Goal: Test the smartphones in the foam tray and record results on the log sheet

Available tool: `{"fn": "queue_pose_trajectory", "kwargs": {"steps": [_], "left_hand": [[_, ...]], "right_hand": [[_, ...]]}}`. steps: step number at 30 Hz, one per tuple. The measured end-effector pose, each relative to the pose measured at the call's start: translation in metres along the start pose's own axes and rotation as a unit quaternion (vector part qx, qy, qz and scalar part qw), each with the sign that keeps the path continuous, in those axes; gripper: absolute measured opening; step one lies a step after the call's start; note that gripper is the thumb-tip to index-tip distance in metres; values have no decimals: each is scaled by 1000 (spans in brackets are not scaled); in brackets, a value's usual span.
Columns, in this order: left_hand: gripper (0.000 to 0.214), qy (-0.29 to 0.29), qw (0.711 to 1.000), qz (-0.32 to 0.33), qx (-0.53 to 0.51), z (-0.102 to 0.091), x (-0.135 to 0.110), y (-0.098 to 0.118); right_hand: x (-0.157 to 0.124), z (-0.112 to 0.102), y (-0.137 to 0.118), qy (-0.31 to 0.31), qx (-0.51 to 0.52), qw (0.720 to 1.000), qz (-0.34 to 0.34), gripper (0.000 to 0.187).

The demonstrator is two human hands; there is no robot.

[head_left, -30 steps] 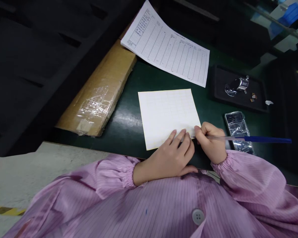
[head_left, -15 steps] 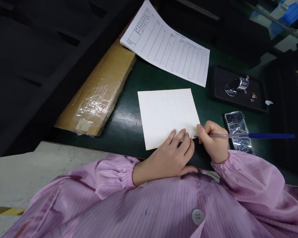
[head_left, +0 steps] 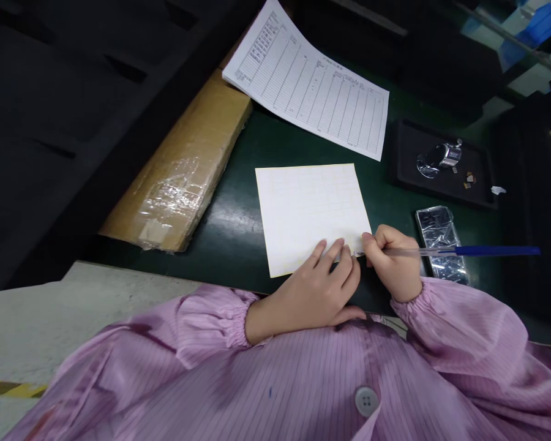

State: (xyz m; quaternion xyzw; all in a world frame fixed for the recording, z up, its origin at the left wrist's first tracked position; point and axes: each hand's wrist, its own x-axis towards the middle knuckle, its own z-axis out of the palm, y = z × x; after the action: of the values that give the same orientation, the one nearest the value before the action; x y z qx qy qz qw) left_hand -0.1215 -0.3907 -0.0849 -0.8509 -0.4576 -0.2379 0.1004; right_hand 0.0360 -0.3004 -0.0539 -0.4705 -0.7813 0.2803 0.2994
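Note:
A white sheet of paper (head_left: 310, 211) with thin yellow edges lies on the dark green table in front of me. My left hand (head_left: 324, 288) rests flat on its lower edge, fingers stretched out and a little apart. At the sheet's lower right corner my right hand (head_left: 395, 260) is closed round a pen (head_left: 491, 250) with a clear barrel and a long blue end that points right. The pen's tip touches the paper just beside my left fingertips, where a small mark shows.
A stack of printed forms (head_left: 312, 86) lies beyond the sheet, partly over a film-wrapped cardboard package (head_left: 183, 177). To the right are a black tray (head_left: 406, 171) holding a metal tally counter (head_left: 447, 156) and small parts, and a plastic-wrapped dark block (head_left: 436, 226). Black bins stand at the left.
My right hand and the pen have shifted very slightly to the left. My left hand stays in place on the sheet.

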Motion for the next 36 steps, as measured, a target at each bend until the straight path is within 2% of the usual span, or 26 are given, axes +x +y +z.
{"fn": "queue_pose_trajectory", "kwargs": {"steps": [6,24,36], "left_hand": [[79,0,1000,1,-2,1,0,0],[79,-9,1000,0,1,-1,-1,0],[79,-8,1000,0,-2,0,0,0]], "right_hand": [[-1,1,1,22,12,999,25,44],[0,1,1,15,1,1000,9,44],[-1,-1,4,32,0,999,16,45]]}}
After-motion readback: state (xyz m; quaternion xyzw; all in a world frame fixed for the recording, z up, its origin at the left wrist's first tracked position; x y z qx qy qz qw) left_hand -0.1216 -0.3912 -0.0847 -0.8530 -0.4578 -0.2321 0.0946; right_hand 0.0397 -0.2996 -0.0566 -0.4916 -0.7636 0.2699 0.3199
